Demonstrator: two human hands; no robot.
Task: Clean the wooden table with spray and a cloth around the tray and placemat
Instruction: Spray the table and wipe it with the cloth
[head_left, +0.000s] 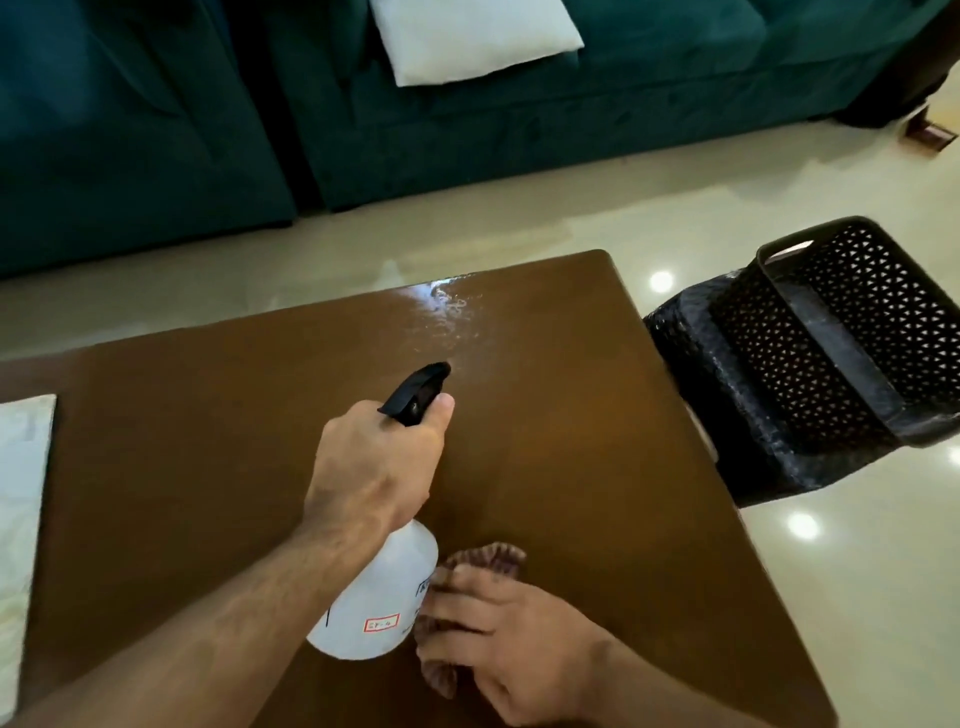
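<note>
My left hand (376, 460) grips the neck of a white spray bottle (382, 597) with a black trigger head (418, 389), nozzle aimed at the far right part of the brown wooden table (208, 441). Wet droplets (452, 306) glisten near the table's far edge. My right hand (498, 644) lies flat on a brownish striped cloth (485, 558) on the table near its front edge, fingers pressing it down. A pale placemat (23, 499) shows at the left edge of the table. No tray is in view.
A black perforated plastic chair (826, 358) stands close to the table's right side. Beyond the table are a shiny cream floor (311, 249) and a dark green sofa (467, 119) with a white cushion (472, 36).
</note>
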